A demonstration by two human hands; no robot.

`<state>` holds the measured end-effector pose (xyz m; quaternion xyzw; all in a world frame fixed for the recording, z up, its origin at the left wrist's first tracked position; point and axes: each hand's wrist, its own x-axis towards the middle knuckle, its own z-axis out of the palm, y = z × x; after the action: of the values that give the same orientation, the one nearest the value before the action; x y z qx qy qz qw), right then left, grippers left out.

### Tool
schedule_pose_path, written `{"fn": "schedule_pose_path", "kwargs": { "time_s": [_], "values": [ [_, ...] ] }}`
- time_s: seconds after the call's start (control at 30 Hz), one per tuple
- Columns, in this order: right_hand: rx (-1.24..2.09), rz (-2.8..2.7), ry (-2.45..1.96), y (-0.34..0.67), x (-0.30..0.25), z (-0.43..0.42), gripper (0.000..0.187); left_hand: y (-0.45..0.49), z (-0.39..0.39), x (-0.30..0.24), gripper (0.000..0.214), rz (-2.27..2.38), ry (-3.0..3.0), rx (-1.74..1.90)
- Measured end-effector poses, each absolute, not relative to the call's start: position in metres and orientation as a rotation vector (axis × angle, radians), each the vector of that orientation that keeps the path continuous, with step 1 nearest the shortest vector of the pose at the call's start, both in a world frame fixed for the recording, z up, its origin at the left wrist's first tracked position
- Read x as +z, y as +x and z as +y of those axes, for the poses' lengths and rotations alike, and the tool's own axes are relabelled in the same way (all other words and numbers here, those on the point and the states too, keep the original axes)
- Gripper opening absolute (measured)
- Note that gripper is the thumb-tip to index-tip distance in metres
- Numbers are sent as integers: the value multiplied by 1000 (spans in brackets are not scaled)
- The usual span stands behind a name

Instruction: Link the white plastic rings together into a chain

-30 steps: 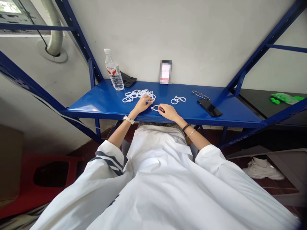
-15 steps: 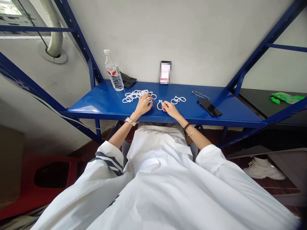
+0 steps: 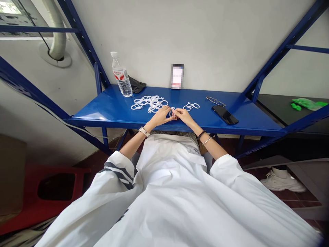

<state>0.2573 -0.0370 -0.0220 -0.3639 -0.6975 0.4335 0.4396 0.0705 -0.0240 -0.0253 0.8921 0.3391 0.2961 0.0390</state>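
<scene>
Pinching white ring [image 3: 171,111] | left hand [image 3: 161,116], right hand [image 3: 184,115] | axis unclear

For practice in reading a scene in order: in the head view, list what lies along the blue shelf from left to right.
Water bottle → black pouch → big heap of white rings → left hand → right hand → small cluster of white rings → glasses → dark phone.
</scene>
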Motion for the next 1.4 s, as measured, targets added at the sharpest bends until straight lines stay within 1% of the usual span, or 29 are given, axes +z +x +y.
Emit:
{"fn": "schedule_pose_path", "kwargs": {
  "time_s": [0.07, 0.13, 0.23, 0.4, 0.57, 0.7, 0.87, 1.0, 1.2, 1.4],
  "values": [
    [1071, -1723, -914, 257, -23, -35, 58, 71, -25, -25, 20, 1033, 2740, 902],
    [1060, -1685, -943, 258, -25, -32, 57, 71, -25, -25, 20, 1029, 2747, 883],
    [1040, -1615, -981, 258, -29, -28, 47, 71, -26, -25, 21, 1029, 2755, 855],
    [999, -1547, -1008, 260, -33, -24, 32, 69, -26, -24, 18, 980, 2799, 838],
    [998, -1606, -990, 261, -33, -25, 24, 68, -25, -23, 22, 940, 2764, 833],
    [1010, -1586, -979, 262, -34, -23, 24, 68, -22, -24, 30, 895, 2665, 864],
    [1022, -1536, -969, 262, -35, -21, 27, 65, -18, -26, 55, 889, 2395, 972],
    [1040, -1517, -988, 261, -34, -22, 32, 62, -18, -23, 65, 803, 2143, 981],
    [1061, -1506, -1001, 261, -30, -26, 39, 60, -22, -17, 70, 784, 1988, 984],
    [1079, -1486, -980, 262, -28, -26, 38, 61, -21, -17, 60, 852, 2009, 1004]
  ]
}}
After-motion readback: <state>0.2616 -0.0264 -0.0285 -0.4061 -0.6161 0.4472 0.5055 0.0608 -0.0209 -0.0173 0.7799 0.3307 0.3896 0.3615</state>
